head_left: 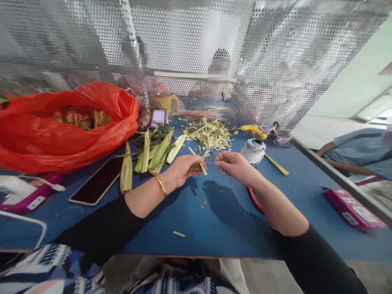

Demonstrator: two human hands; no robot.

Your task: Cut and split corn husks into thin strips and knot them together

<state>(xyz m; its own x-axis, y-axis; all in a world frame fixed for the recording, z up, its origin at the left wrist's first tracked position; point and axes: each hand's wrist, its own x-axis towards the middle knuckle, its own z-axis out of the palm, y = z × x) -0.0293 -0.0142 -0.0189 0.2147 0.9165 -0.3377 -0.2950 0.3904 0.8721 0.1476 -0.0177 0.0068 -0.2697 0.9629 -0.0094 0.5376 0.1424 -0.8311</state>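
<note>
My left hand (183,166), with a gold bracelet on the wrist, is closed on a small bunch of crossed corn husk strips (202,167). My right hand (234,162) pinches a thin white thread (210,163) that runs taut to the bunch. Behind the right hand stands a spool of white thread (253,151). Beyond my left hand lie several green-yellow corn husks (161,150). A heap of shredded husk (210,134) is at the back middle. Under my right forearm shows a red curved handle (255,200); the rest of that tool is hidden.
A red plastic bag (27,134) bulges at left, beside a dark phone (96,181) and a purple packet (45,200). At back right lies a yellow glue gun (253,130). Another purple packet (353,208) rests near the right edge. A perforated metal screen (183,36) closes the back.
</note>
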